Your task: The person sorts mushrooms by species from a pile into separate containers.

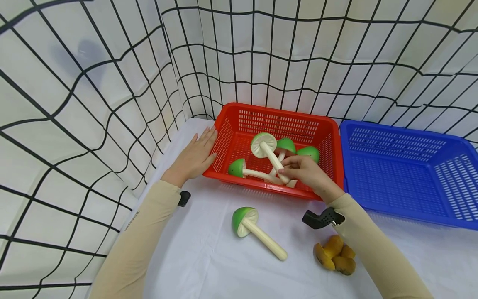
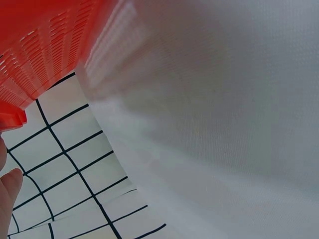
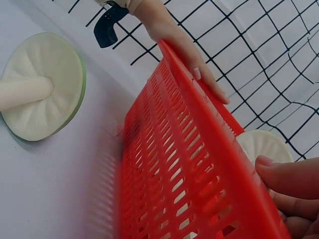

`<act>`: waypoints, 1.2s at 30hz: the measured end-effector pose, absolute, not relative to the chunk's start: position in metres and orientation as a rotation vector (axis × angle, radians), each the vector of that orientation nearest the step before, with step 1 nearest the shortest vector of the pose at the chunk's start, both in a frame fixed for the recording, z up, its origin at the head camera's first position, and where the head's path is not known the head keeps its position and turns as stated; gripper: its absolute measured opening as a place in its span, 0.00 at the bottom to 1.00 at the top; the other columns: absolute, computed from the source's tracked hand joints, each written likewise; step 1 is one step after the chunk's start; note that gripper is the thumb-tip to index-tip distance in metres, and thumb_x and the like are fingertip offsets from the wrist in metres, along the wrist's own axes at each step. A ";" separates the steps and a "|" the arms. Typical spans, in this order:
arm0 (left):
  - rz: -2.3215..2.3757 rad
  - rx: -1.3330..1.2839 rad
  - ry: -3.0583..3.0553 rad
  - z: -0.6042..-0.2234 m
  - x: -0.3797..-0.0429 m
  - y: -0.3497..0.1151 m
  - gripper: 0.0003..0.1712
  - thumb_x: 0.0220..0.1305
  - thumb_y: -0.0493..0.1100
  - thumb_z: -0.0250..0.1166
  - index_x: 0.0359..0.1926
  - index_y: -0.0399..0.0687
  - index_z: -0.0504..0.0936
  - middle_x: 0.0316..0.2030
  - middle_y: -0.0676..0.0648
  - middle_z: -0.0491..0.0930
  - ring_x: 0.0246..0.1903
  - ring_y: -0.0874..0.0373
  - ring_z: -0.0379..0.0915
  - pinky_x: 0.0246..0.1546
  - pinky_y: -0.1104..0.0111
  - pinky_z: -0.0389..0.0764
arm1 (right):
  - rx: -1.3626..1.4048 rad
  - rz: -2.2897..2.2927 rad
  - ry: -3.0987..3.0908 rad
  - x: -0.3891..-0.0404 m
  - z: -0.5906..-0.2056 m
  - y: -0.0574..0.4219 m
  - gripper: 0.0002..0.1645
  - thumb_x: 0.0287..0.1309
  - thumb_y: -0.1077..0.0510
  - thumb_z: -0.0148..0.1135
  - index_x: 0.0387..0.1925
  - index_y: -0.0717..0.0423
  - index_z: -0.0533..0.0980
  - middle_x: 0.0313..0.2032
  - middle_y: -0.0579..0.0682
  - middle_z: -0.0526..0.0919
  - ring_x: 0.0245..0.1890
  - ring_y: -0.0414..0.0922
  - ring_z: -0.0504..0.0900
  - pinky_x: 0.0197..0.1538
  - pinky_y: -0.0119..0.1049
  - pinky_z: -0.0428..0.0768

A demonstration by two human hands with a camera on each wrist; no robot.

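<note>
Over the red basket (image 1: 284, 113), my right hand (image 1: 307, 172) pinches the pale stem of a green-capped toy mushroom (image 1: 264, 146). Its cap's pale underside faces up, toward the basket's middle. Beneath and beside it lie several more mushrooms, among them one with a green cap (image 1: 236, 167) at the front left and another cap (image 1: 309, 153) at the right. My left hand (image 1: 193, 158) rests on the basket's left rim with its fingers extended. The right wrist view shows the right thumb (image 3: 286, 177) just above the near rim; the held stem is mostly hidden there.
On the white cloth in front lies another green-capped mushroom (image 1: 263, 237). A brown-yellow mushroom cluster (image 1: 335, 255) sits near my right forearm. A blue basket (image 1: 396, 176) stands against the red one's right side. Black wire grid (image 1: 284, 62) encloses the back and left.
</note>
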State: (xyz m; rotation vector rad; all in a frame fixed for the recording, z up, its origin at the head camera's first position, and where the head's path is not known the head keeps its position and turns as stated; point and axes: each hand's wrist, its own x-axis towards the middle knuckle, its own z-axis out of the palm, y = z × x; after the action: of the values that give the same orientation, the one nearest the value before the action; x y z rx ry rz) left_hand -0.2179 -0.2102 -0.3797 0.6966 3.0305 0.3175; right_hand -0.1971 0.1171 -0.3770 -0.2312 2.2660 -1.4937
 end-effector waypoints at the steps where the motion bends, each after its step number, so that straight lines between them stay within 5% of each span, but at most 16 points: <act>1: 0.319 0.695 3.030 -0.380 -0.218 -0.210 0.36 0.71 0.47 0.43 0.72 0.34 0.46 0.73 0.41 0.42 0.72 0.52 0.29 0.70 0.56 0.36 | -0.230 -1.493 2.259 -0.197 -0.376 0.116 0.18 0.59 0.63 0.62 0.48 0.70 0.74 0.40 0.59 0.83 0.40 0.47 0.81 0.44 0.35 0.80; 16: 0.319 0.700 3.031 -0.379 -0.218 -0.210 0.36 0.71 0.49 0.42 0.72 0.34 0.45 0.73 0.40 0.42 0.72 0.52 0.29 0.70 0.56 0.36 | -0.234 -1.429 2.268 -0.204 -0.377 0.113 0.18 0.59 0.62 0.62 0.47 0.72 0.75 0.33 0.55 0.83 0.28 0.41 0.79 0.37 0.37 0.81; 36: 0.332 0.721 3.019 -0.380 -0.217 -0.211 0.37 0.71 0.48 0.42 0.72 0.33 0.44 0.73 0.39 0.42 0.72 0.50 0.29 0.70 0.54 0.36 | -0.197 -1.335 2.304 -0.206 -0.384 0.110 0.15 0.58 0.62 0.63 0.43 0.70 0.78 0.32 0.55 0.81 0.29 0.43 0.76 0.35 0.33 0.80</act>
State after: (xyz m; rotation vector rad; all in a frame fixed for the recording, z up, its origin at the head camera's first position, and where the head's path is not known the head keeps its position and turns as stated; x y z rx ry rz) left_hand -0.2170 -0.2114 -0.3804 0.7205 3.0194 0.3322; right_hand -0.2055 0.1097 -0.3836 -0.1971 2.3037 -1.3349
